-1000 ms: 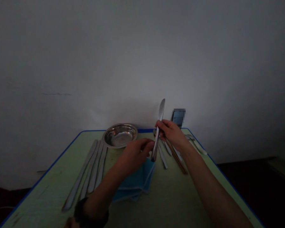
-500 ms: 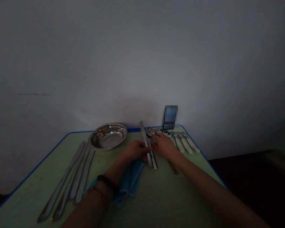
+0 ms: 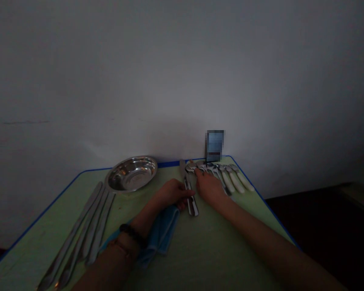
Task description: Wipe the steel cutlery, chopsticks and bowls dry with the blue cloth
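Note:
My left hand (image 3: 172, 192) is closed around a table knife (image 3: 183, 169) and at least one other metal utensil alongside it. Their handles (image 3: 193, 208) stick out below my thumb, and the blade points at the wall. Just right of it, my right hand (image 3: 210, 186) reaches over a row of spoons, fingers bent down by a metal spoon bowl (image 3: 190, 166). Whatever those fingers grip is hidden under the palm. Several white-handled spoons (image 3: 236, 182) lie right of this hand. A folded blue cloth (image 3: 164, 232) rests under and beside my left forearm.
A shallow steel bowl (image 3: 130, 178) stands at the back left. Several long metal utensils (image 3: 79, 234) lie side by side along the left of the green table (image 3: 224, 258). A blurred, phone-like screen (image 3: 214, 143) stands at the back edge near the wall.
My view has shifted slightly, so most things sit further left. The knife in my left hand has dropped lower. Brown stick ends seen under my right wrist earlier no longer show.

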A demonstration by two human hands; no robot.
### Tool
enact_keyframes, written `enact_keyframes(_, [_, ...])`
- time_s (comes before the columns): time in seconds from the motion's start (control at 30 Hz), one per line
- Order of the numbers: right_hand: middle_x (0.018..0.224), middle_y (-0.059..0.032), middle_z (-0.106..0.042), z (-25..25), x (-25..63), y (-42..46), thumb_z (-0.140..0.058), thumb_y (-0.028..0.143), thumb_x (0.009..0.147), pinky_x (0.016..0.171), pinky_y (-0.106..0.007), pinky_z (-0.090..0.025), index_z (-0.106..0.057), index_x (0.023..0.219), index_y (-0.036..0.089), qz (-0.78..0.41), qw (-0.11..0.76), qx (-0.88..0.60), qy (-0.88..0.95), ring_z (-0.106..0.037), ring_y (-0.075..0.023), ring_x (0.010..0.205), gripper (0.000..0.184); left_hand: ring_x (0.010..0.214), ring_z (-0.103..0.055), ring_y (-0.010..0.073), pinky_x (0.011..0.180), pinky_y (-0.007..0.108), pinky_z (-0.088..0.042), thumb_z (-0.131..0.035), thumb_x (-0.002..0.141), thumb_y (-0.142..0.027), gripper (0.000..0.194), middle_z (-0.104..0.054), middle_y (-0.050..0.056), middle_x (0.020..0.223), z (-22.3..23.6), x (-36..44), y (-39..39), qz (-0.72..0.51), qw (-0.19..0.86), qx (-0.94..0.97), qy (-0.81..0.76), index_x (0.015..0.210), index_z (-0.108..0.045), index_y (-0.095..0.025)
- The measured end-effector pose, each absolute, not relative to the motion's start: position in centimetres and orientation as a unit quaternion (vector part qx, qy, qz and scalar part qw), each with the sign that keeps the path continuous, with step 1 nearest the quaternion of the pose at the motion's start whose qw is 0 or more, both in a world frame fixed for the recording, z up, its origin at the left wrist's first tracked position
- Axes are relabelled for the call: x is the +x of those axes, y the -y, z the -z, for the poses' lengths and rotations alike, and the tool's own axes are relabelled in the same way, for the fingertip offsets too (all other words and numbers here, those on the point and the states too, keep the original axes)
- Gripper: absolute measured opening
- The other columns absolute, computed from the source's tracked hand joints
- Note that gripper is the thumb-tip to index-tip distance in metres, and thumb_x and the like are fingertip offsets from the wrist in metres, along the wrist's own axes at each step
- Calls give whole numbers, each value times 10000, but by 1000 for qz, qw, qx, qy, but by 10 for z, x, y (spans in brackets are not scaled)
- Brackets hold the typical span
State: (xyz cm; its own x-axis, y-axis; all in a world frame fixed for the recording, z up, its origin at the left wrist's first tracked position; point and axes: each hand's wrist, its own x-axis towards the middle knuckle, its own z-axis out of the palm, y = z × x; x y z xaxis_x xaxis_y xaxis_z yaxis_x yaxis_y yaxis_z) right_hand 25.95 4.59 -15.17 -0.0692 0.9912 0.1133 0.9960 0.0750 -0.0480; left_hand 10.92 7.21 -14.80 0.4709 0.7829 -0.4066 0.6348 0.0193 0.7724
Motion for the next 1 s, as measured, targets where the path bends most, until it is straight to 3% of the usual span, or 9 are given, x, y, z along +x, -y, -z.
enact_keyframes(0.23, [1021, -142, -653, 151, 260, -47, -376, 148, 847, 692, -324, -474, -459, 1192, 142, -8, 73, -692, 718, -635, -266, 924, 355, 544, -615, 178, 544, 245, -428, -567, 744, -476, 394, -590, 20, 467, 144, 117, -79, -34, 328, 792, -514, 477, -532, -189])
enact_keyframes(0.43, [1017, -150, -653, 152, 260, -47, -370, 161, 860, 695, -322, -465, -480, 1162, 135, -12, 82, -693, 716, -636, -260, 914, 322, 759, -652, 256, 629, 288, -431, -540, 756, -504, 350, -701, 115, 788, 140, 118, -77, -19, 204, 832, -516, 693, -644, -176])
enact_keyframes(0.6, [1017, -138, -656, 151, 261, -44, -348, 176, 873, 706, -317, -452, -482, 1160, 141, -11, 99, -686, 721, -632, -249, 910, 319, 777, -649, 282, 631, 316, -440, -517, 797, -475, 340, -692, 146, 858, 138, 115, -70, -18, 164, 841, -515, 820, -633, -156])
enact_keyframes(0.73, [987, -114, -675, 148, 260, -40, -322, 228, 895, 738, -327, -441, -489, 1174, 162, 0, 129, -670, 731, -637, -241, 880, 332, 801, -646, 254, 662, 311, -444, -370, 895, -399, 331, -685, 141, 891, 139, 109, -65, -50, 149, 844, -513, 904, -592, -154])
enact_keyframes(0.87, [1016, -104, -672, 145, 252, -34, -341, 234, 895, 806, -321, -422, -529, 1151, 165, -4, 184, -643, 743, -623, -222, 912, 325, 837, -628, 205, 721, 275, -433, -386, 892, -287, 220, -677, 90, 919, 133, 94, -51, -95, 134, 853, -496, 884, -578, -180])
enact_keyframes(1.0, [1023, -82, -666, 142, 237, -24, -367, 238, 891, 851, -307, -410, -579, 1084, 170, -50, 243, -594, 765, -602, -199, 941, 295, 797, -614, 169, 707, 246, -427, -378, 893, -291, 199, -661, 43, 885, 118, 63, -27, -141, 98, 838, -519, 889, -555, -200])
